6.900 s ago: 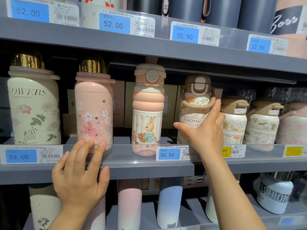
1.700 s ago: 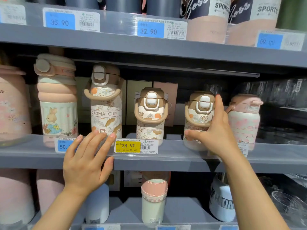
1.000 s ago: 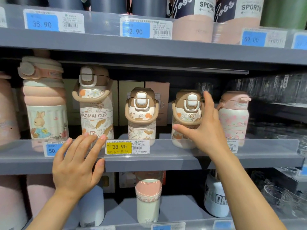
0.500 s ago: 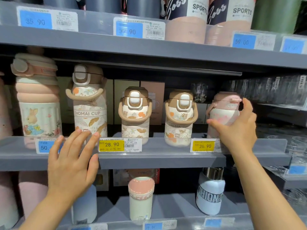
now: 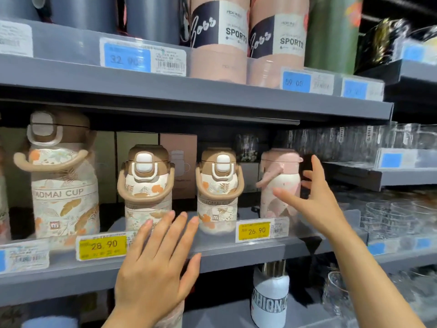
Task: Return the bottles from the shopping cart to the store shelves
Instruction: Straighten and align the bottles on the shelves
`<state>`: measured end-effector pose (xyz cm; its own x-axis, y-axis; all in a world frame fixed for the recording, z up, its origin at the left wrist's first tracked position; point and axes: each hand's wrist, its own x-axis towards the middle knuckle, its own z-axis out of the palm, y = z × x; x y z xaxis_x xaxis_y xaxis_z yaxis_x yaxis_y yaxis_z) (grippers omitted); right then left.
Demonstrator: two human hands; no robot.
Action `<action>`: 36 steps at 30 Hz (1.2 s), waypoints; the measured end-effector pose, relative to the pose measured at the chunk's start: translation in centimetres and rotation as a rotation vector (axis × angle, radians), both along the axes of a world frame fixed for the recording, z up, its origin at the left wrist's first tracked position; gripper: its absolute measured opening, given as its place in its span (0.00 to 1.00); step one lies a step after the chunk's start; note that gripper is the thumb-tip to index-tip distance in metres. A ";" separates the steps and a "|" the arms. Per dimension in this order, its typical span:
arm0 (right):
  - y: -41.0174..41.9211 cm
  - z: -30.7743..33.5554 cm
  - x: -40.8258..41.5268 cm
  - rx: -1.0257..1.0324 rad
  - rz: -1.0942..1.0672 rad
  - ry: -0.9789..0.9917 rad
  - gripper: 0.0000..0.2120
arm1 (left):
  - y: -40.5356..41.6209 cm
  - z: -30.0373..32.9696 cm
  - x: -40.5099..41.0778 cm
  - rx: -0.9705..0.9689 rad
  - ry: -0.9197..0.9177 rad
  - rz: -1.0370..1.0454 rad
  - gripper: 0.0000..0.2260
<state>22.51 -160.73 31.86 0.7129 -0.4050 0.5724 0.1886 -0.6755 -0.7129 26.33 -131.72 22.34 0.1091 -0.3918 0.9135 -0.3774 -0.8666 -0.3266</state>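
On the middle shelf (image 5: 236, 254) the pink bottle (image 5: 280, 183) stands at the row's right end; our right hand (image 5: 316, 197) hovers beside it, grip spread, while our left hand (image 5: 156, 263) rests flat on the shelf edge.

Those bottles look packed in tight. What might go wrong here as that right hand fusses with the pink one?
The right hand is open beside the pink bottle, not gripping it; a nudge might tip it into the brown-lidded bottle alongside. Glass cups stand just to the right, so a wide swing of that hand could knock them.
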 end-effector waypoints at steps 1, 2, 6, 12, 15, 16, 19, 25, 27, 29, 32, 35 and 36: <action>0.7 -0.1 0.3 -0.013 -0.049 -0.019 0.58 | -0.1 0.0 0.1 -0.002 -0.026 0.009 0.23; 1.4 -0.1 0.7 -0.042 -0.106 -0.023 0.59 | -0.1 0.1 0.2 0.004 -0.045 0.020 0.23; 2.7 0.0 1.9 -0.089 -0.236 -0.031 0.60 | 0.0 -0.1 0.5 0.028 -0.061 0.024 0.23; -0.6 1.1 0.8 0.059 0.090 0.078 0.58 | -0.1 -0.3 0.6 0.004 -0.063 0.018 0.22; -0.3 1.2 0.5 0.066 0.134 0.010 0.57 | -0.1 -0.3 0.6 0.004 -0.068 0.022 0.22; 0.3 1.0 0.7 0.056 0.124 -0.012 0.58 | -0.1 -0.3 0.6 0.001 -0.066 0.020 0.22; 3.0 0.3 1.5 -0.046 -0.095 -0.053 0.61 | -0.1 -0.3 0.5 -0.001 -0.066 0.020 0.22; 2.3 -0.1 1.9 -0.135 -0.185 -0.081 0.58 | 0.0 -0.4 0.5 0.009 -0.061 0.013 0.23; 1.1 0.2 1.4 -0.050 -0.055 -0.049 0.55 | 0.1 -0.3 0.5 0.007 -0.071 0.022 0.23; 0.8 0.3 1.1 -0.011 0.014 -0.028 0.54 | 0.1 -0.3 0.5 0.006 -0.081 0.029 0.23; 2.0 0.3 1.4 -0.106 -0.105 -0.007 0.57 | 0.1 -0.4 0.5 0.016 -0.089 0.040 0.23; 2.7 0.1 2.0 -0.149 -0.202 -0.028 0.58 | 0.2 -0.4 0.5 0.024 -0.090 0.041 0.23; 2.6 0.1 2.1 -0.140 -0.196 -0.036 0.57 | 0.2 -0.4 0.6 0.026 -0.093 0.042 0.23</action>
